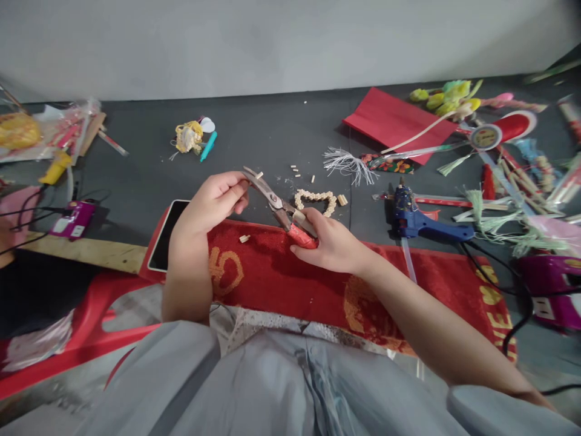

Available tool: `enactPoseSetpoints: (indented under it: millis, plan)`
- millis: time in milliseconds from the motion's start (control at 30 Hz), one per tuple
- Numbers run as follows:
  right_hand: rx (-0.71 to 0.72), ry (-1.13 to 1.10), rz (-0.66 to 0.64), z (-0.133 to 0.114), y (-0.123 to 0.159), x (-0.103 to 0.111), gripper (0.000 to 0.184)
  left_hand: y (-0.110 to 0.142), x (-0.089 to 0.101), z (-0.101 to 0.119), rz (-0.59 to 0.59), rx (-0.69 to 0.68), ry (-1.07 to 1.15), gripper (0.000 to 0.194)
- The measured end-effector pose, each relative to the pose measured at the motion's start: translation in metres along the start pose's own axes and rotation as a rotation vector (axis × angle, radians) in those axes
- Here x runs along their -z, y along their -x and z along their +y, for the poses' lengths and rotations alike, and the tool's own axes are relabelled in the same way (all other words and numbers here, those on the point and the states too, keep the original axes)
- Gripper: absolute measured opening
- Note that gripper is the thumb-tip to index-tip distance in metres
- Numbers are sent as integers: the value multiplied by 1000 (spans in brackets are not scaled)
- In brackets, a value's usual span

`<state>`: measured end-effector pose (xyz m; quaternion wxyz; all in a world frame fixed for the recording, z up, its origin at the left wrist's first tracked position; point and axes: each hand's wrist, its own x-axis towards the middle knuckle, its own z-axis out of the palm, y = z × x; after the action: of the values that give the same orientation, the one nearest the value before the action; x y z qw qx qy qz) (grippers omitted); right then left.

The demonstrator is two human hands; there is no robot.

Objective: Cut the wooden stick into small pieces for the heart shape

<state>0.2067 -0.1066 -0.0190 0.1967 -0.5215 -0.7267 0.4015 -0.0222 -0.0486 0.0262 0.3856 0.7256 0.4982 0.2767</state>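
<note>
My right hand [329, 242] grips a pair of scissors [271, 200] by the red-wrapped handle, with the blades pointing up and left. A small pale stick piece [259, 175] shows at the blades near the tip. My left hand [222, 197] is right beside the blade tips, its fingers closed in a pinch; what they hold, if anything, is hidden. Just beyond my right hand lies a heart-shaped outline of pale pieces [318, 195], with a small pale bundle [342, 200] next to it. Another few short pieces [244, 238] rest on the red towel [281, 266].
A blue glue gun [420, 221], red paper [394, 121] and a red ribbon spool [503, 130] lie to the right. A phone [166, 233] is by my left forearm. Farther left are a teal pen [209, 146] and a purple box [73, 218] with cables.
</note>
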Motion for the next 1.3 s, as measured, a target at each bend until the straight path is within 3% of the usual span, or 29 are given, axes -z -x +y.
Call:
enactPoseSetpoints:
  millis: [200, 433, 533, 633, 700, 767, 833, 967, 1067, 1167, 1300]
  plan:
    - [-17, 55, 16, -1, 1, -1, 34, -3, -5, -3, 18, -61, -117, 30]
    - [-122, -1, 25, -3, -1, -8, 35, -7, -16, -9, 126, -93, -399, 31]
    - [-166, -97, 71, 0, -4, -12, 37, -9, -24, -15, 280, -141, -475, 28]
    - [-190, -231, 114, 6, -8, -14, 40, -9, -32, -18, 537, -283, -541, 31]
    - [-185, -333, 141, 10, -9, -15, 42, -6, -37, -15, 624, -401, -572, 30]
    - [-155, -438, 176, 13, -10, -17, 42, 0, -44, -10, 578, -487, -537, 30]
    - [-121, -523, 204, 16, -11, -20, 41, 4, -54, -5, 437, -491, -410, 33]
    - [-81, -615, 211, 20, -12, -30, 42, 6, -73, -2, 84, -207, -121, 31]
    - [1, -656, 227, 21, -14, -38, 45, 4, -81, -4, -126, -75, 31, 49]
    - [91, -635, 228, 22, -16, -43, 45, 4, -85, -4, -198, -3, 134, 60]
    - [135, -556, 224, 23, -15, -44, 44, 4, -86, 0, -157, 28, 200, 58]
